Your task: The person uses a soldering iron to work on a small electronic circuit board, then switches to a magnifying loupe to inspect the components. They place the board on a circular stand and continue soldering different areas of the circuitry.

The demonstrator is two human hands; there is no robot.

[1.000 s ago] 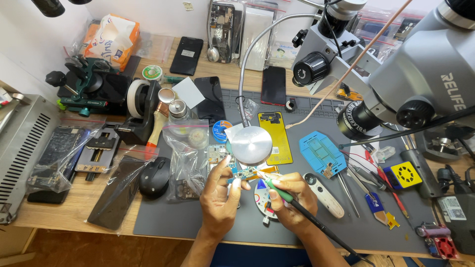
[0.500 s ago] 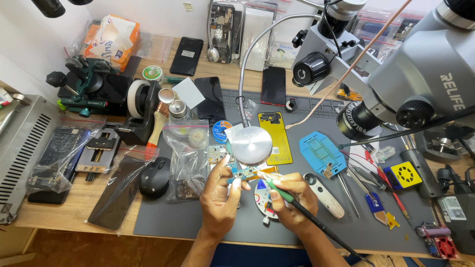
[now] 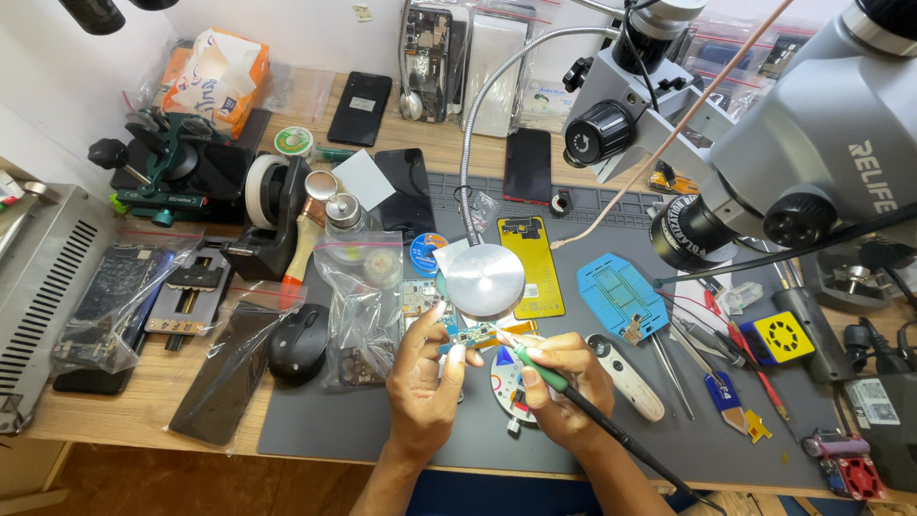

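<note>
My left hand pinches a small green circuit board above the grey work mat. My right hand grips a soldering iron with a green collar, held like a pen, its tip touching the board. The iron's black cable runs off toward the lower right. A round silver lamp head on a gooseneck hangs just above the board and hides part of it. A round colourful dial-like disc lies on the mat under my right hand.
A grey microscope looms at the upper right. A yellow phone back and a blue stencil plate lie on the mat. Plastic bags with parts, a black mouse and several phones sit to the left. Tweezers and tools lie on the right.
</note>
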